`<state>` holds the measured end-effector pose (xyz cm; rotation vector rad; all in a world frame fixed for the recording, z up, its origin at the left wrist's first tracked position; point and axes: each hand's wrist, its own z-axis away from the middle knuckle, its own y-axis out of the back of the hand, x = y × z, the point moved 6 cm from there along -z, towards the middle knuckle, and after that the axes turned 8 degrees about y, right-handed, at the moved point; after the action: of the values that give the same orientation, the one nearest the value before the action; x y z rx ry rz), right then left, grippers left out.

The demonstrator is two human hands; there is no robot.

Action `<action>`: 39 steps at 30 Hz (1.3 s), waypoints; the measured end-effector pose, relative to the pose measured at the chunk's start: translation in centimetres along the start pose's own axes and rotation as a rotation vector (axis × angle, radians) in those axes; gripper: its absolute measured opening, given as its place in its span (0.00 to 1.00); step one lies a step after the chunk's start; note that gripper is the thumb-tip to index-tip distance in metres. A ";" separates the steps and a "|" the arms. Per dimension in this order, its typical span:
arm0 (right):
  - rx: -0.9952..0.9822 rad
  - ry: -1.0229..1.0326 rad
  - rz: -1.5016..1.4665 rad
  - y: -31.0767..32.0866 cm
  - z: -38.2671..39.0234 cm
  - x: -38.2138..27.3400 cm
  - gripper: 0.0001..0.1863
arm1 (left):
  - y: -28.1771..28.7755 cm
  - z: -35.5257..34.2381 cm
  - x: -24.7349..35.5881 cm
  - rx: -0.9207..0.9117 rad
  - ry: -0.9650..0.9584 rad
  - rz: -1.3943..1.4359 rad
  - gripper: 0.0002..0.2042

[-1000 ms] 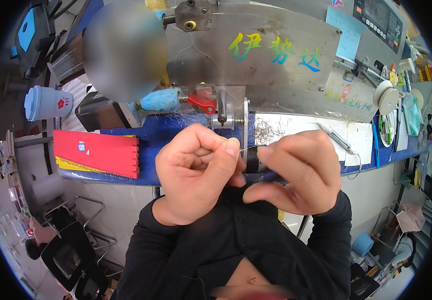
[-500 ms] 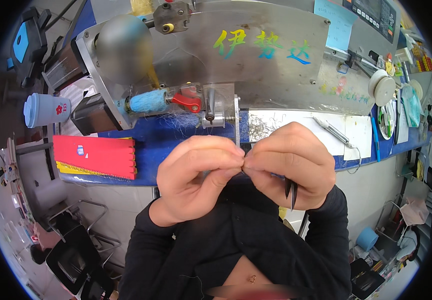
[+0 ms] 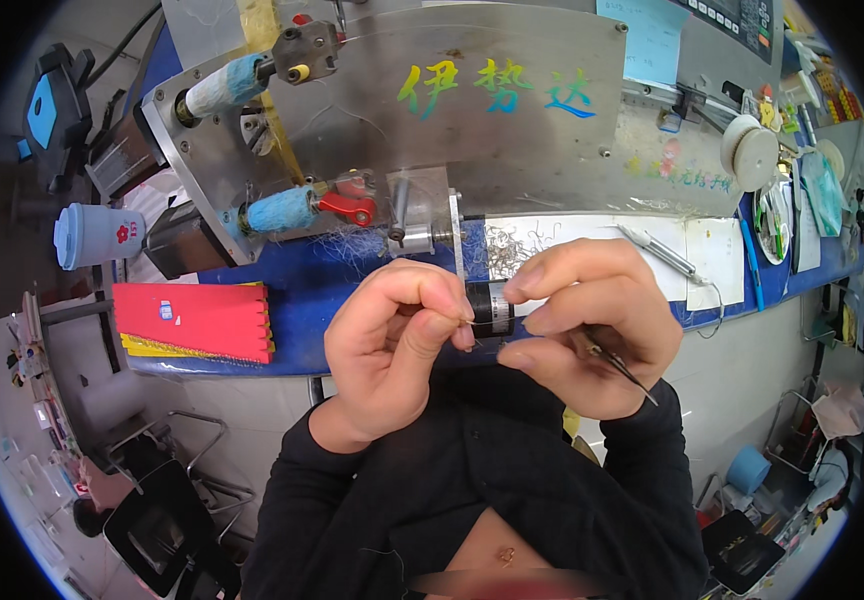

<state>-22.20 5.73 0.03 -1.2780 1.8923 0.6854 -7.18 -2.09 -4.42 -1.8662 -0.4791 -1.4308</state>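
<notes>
Over the front edge of the table, my left hand (image 3: 387, 345) is closed, thumb and forefinger pinching the end of a thin strand (image 3: 487, 323). I cannot make out whether the strand is thread or fine wire. To its right, my right hand (image 3: 612, 325) has thumb and fingertips spread away from the strand. Tucked in the palm and curled fingers of that hand is a dark pair of pointed tweezers (image 3: 620, 366), the points aimed down and to the right. A black cylinder with a pale label (image 3: 492, 308) shows behind the gap between both hands.
A steel machine (image 3: 512, 140) with red clamp lever (image 3: 349, 207) stands across the back. Small curled wire pieces (image 3: 517, 245) lie on white paper, beside a pen-like corded tool (image 3: 664, 254). Red notched cards (image 3: 192, 318) and a blue cup (image 3: 97, 237) are at left.
My hands have drawn apart; the right fingertips came off the pinch point and opened. The tweezers have swung rightward in the right palm. The view has shifted slightly.
</notes>
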 end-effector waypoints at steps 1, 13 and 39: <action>-0.029 -0.044 0.020 -0.4 0.4 0.2 0.14 | -0.1 0.1 0.0 0.002 -0.010 -0.020 0.03; -0.169 0.345 0.694 5.9 1.5 -1.7 0.11 | -3.2 -0.8 -0.7 -0.035 0.378 0.323 0.06; -0.203 0.269 0.595 0.3 -4.9 -4.5 0.12 | 3.4 -3.5 11.9 0.349 -0.830 -1.515 0.19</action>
<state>-22.79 4.53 6.54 -0.9505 2.5144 1.0714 -3.51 -8.49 6.15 -1.6203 -2.7291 -1.0111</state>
